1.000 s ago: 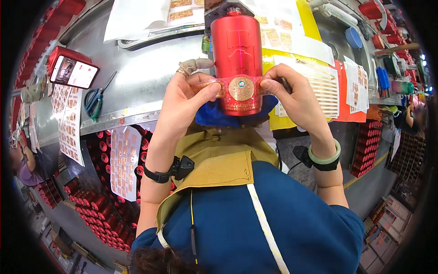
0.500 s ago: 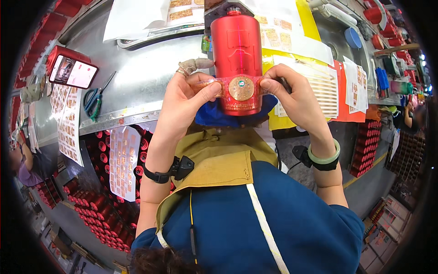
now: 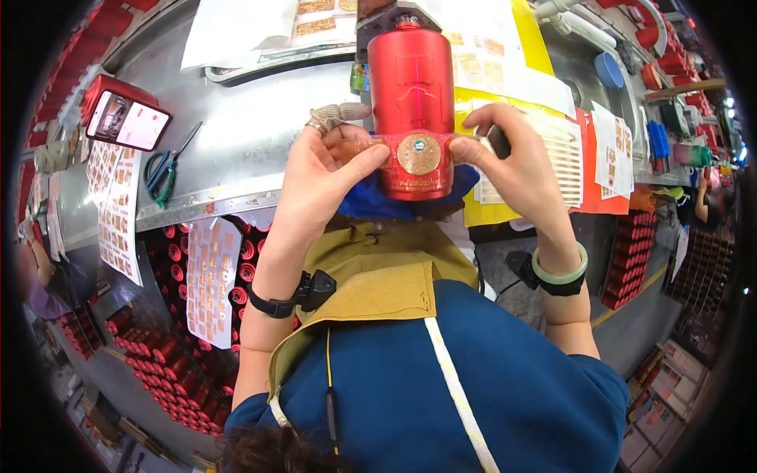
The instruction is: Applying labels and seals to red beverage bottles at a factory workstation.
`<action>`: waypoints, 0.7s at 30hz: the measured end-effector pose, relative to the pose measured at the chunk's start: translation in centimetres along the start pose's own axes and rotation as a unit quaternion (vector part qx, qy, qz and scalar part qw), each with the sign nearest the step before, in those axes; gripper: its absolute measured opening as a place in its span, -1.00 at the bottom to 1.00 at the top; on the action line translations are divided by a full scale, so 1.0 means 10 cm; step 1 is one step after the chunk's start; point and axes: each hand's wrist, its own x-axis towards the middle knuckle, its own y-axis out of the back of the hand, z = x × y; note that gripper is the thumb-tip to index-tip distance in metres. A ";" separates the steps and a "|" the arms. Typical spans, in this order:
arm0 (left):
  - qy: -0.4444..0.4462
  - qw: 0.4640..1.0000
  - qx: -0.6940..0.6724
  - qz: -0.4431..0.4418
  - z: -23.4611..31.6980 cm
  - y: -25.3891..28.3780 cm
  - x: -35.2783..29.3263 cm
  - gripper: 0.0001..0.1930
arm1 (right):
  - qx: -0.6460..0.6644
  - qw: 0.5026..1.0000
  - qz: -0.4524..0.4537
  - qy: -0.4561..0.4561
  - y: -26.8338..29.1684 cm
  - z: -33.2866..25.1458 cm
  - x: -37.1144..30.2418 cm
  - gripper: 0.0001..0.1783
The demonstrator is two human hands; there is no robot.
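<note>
A red bottle (image 3: 412, 87) with raised shapes and a narrow neck lies with its neck pointing away from me. Across its near end is a clear decal strip (image 3: 363, 147) with a round gold emblem (image 3: 419, 154) and gold lettering. My left hand (image 3: 322, 167) pinches the strip's left end between thumb and fingers; some of its fingertips wear beige covers. At the bottle's right edge, the thumb of my right hand (image 3: 516, 162) touches the strip's end, with the index finger raised apart from it. Blue cloth (image 3: 367, 197) shows under the bottle.
Green-handled scissors (image 3: 162, 175) and a phone (image 3: 128, 120) propped against a red bottle are on the metal bench to the left. Decal sheets (image 3: 120, 213) hang over its edge. Strips on yellow sheets (image 3: 544, 158) lie right. Many red bottles (image 3: 169, 378) stand below left.
My right index finger has lifted away from the thumb, opening the pinch at the strip's right end. My left hand keeps its hold, and the bottle has barely moved.
</note>
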 end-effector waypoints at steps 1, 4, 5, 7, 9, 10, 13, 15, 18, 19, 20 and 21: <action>-0.014 1.000 0.000 0.002 -0.01 0.00 0.00 -0.48 | -0.075 0.991 0.083 0.072 0.00 0.03 0.00 -0.72; 0.000 1.000 -0.008 -0.007 0.00 0.03 -0.01 -0.48 | -0.008 0.990 0.126 0.069 0.09 -0.08 0.06 -0.70; -0.002 1.000 -0.008 -0.004 0.00 0.03 -0.01 -0.48 | 0.013 0.985 0.141 0.097 0.10 -0.24 0.05 -0.76; 0.013 1.000 -0.007 0.001 -0.01 0.04 -0.01 -0.48 | 0.010 0.983 0.090 0.161 0.13 -0.46 0.04 -0.78; 0.014 1.000 -0.005 0.002 0.00 0.04 -0.01 -0.48 | -0.040 0.959 0.017 0.280 0.10 -0.62 0.07 -0.75; 0.015 1.000 -0.002 0.003 0.01 0.04 0.00 -0.48 | -0.039 0.959 0.017 0.281 0.08 -0.63 0.09 -0.75; -0.028 0.999 0.024 -0.010 -0.03 0.06 -0.01 -0.49 | -0.224 0.905 0.125 0.339 0.09 -0.55 0.24 -0.65; -0.057 0.996 0.067 0.005 -0.09 0.08 -0.02 -0.49 | -0.185 0.928 0.145 0.289 0.19 -0.54 0.25 -0.72; -0.129 0.973 0.176 0.069 -0.13 0.08 -0.06 -0.49 | -0.067 0.978 0.086 0.176 0.22 -0.52 0.08 -0.81; -0.172 0.948 0.242 0.119 -0.15 0.07 -0.09 -0.49 | -0.014 0.993 0.032 0.114 0.20 -0.53 -0.01 -0.66; -0.172 0.947 0.242 0.123 -0.18 0.08 -0.13 -0.49 | -0.089 0.984 -0.001 0.156 0.17 -0.47 -0.08 -0.25; -0.236 0.920 0.287 0.129 -0.21 0.06 -0.19 -0.44 | -0.075 0.992 -0.006 0.104 0.08 -0.47 -0.18 -0.06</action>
